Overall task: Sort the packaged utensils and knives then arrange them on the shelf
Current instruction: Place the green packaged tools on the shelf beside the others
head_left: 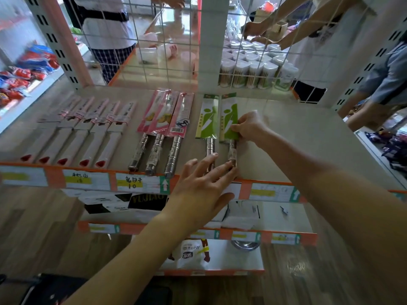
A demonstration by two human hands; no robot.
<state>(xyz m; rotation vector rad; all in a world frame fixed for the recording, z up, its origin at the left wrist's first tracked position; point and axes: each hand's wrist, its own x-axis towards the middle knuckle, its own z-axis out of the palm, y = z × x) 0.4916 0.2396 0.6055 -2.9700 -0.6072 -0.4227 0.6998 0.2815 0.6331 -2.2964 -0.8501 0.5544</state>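
Green card sleeve (230, 116), ribbed steel handle (232, 150).

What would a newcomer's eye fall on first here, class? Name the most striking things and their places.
The right hand pinches the rightmost green-packaged knife mid-shelf, while the left hand lays straight fingers on its handle end near the front edge. Left of these lie three pink-packaged knives, then a row of pale sheathed knives.

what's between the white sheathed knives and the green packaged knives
Three pink-packaged knives with steel handles, side by side, shown in the head view.
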